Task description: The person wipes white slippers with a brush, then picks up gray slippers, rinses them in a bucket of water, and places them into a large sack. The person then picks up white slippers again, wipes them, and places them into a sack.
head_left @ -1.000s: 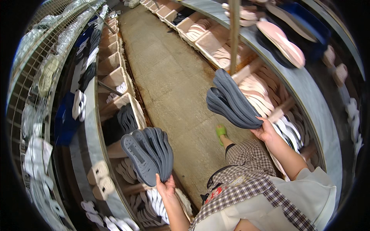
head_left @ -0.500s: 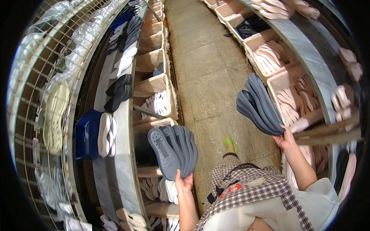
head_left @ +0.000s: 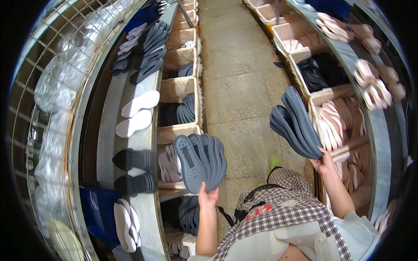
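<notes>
A fanned stack of dark grey shoe soles point(head_left: 201, 163) stands upright in my left hand point(head_left: 208, 198), pinched at its lower end. These soles show a dotted pattern at the upper end and a narrow recess along the middle. My right hand point(head_left: 323, 162) is closed round the near end of a second bunch of grey shoe soles point(head_left: 297, 124), held out over the aisle beside the right-hand bins. Its soles point away from me and spread apart at the far end. The fingers behind each stack are partly hidden.
A tiled aisle point(head_left: 237, 91) runs ahead between two rows of cream bins point(head_left: 179, 89) filled with soles. On the left shelf lie white soles point(head_left: 138, 124), black soles point(head_left: 135, 184) and a blue container point(head_left: 98, 213). Pink soles point(head_left: 374, 89) lie on the right shelf.
Shelves and bins have slid toward me as I moved forward along the aisle. Both hands keep their stacks of grey soles, held at about the same places in front of me.
</notes>
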Demonstrator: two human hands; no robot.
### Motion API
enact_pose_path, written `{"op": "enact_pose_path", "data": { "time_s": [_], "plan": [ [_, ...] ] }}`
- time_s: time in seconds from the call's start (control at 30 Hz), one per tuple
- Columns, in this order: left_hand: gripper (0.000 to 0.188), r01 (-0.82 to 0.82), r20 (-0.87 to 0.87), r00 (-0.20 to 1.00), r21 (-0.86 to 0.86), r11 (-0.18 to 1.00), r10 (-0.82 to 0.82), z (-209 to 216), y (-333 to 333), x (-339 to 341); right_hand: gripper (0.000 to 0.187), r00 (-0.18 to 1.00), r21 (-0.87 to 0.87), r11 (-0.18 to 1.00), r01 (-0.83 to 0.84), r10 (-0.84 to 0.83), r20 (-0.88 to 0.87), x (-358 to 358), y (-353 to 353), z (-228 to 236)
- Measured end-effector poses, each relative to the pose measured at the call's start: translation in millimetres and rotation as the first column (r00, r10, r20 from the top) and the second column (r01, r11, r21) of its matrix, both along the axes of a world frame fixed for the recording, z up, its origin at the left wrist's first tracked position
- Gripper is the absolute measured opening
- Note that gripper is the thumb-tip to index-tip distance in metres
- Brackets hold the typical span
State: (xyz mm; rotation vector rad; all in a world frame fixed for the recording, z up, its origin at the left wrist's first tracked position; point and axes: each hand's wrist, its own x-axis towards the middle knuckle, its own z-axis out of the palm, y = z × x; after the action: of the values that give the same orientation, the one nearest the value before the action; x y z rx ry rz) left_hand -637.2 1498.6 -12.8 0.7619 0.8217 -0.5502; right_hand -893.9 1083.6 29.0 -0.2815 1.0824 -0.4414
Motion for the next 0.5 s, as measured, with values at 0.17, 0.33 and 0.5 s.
{"op": "enact_pose_path", "data": {
  "time_s": [0.17, 0.33, 0.5],
  "plan": [
    [0.037, -0.174, -0.070, 0.982, 0.021, 0.985, 0.175, -31, -46, 106, 0.024, 0.984, -0.010, 0.986, -0.165, 0.164, -0.070, 188, -94, -27],
    [0.036, -0.474, -0.122, 0.872, 0.040, 0.880, 0.475, -24, -94, 166, 0.036, 0.870, -0.094, 0.865, -0.493, 0.486, -0.088, 409, -162, -30],
    [0.032, -0.666, -0.081, 0.738, 0.076, 0.742, 0.670, -32, -121, 194, 0.036, 0.661, -0.192, 0.633, -0.750, 0.712, -0.236, 614, -164, -27]
  ]
}}
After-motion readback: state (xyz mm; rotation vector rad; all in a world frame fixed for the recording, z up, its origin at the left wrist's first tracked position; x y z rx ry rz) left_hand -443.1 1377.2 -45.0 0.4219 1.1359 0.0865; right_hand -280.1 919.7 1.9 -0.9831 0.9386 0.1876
